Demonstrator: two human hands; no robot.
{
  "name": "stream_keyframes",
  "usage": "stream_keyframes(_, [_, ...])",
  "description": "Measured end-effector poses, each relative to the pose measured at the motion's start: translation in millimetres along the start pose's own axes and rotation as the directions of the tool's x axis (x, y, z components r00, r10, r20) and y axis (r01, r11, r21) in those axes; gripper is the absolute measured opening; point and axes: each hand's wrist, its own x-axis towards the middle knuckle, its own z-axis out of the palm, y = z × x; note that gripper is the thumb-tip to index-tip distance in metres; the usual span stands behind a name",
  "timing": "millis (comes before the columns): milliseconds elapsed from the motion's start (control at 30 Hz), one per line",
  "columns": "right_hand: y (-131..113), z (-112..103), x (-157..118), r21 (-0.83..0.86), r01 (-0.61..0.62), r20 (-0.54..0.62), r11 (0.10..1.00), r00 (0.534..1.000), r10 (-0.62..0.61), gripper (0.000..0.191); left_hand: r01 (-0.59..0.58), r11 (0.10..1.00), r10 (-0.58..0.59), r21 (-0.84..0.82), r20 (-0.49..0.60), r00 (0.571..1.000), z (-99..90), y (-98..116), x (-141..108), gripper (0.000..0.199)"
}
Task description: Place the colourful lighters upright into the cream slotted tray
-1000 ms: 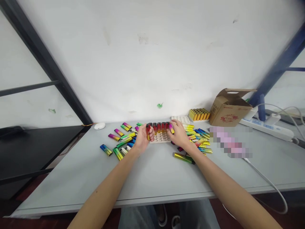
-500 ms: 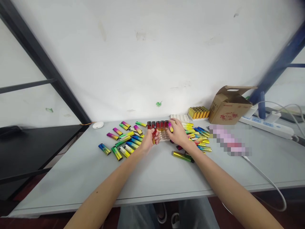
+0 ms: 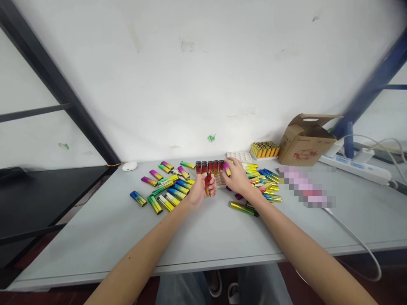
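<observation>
The left hand [image 3: 199,191] is closed around a glossy red-and-gold lighter with a black top [image 3: 208,184], keeping it roughly upright just in front of a shallow white tray with rows of holes [image 3: 218,183]. Along the tray's far side stands a row of red lighters with black tops [image 3: 210,167], upright and side by side. The right hand [image 3: 239,177], its fingers curled at the tray's right end, grips a shiny magenta-and-yellow lighter [image 3: 227,169] that leans at a tilt. Left of the tray, metallic lighters in yellow, green, blue and magenta [image 3: 174,191] lie scattered on the pale grey table [image 3: 203,241]; a similar loose heap [image 3: 265,186] lies beside the right hand, partly hidden by it. Near the wall, a second white tray [image 3: 239,156] sits next to a block of upright golden-yellow lighters [image 3: 265,150], with an open brown cardboard box [image 3: 305,148] just beyond, to the right
</observation>
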Motion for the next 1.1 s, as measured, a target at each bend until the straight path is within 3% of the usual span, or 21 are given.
stream_keyframes(333, [-2.9,-2.3,-0.8,0.013,0.009,-0.011,1.0,1.0,-0.008,0.042,0.051,0.998,-0.049,-0.028,0.053,0.997,-5.5,1.0,0.4,0.036])
stream_keyframes(500, [-4.1,-6.8,1.6,0.034,-0.009,-0.003,0.999,1.0,0.009,0.04,0.03,0.993,-0.025,-0.111,0.038,0.999,-7.5,4.4,-0.1,0.023])
stream_keyframes(667, [-14.7,-20.9,5.5,0.153,0.002,-0.128,0.988,0.992,0.017,0.034,-0.013,0.997,0.006,-0.079,-0.08,0.997,-8.6,3.7,4.5,0.012])
stream_keyframes(800, [-31.3,-32.5,5.4,0.228,0.07,-0.232,0.971,0.973,-0.016,0.023,-0.048,0.998,0.052,0.047,-0.083,0.995,-8.2,1.1,3.6,0.017])
stream_keyframes(933, [-42.0,-34.2,2.7,0.287,0.098,-0.16,0.953,0.986,-0.053,0.021,0.024,0.988,-0.016,0.152,-0.056,0.998,-5.4,-1.1,0.1,0.034])
stream_keyframes(1100, [-40.1,-28.5,1.6,0.33,0.102,-0.065,0.938,0.994,-0.085,0.022,-0.041,0.972,0.048,0.229,-0.027,0.998,-4.3,-0.8,0.9,0.039])
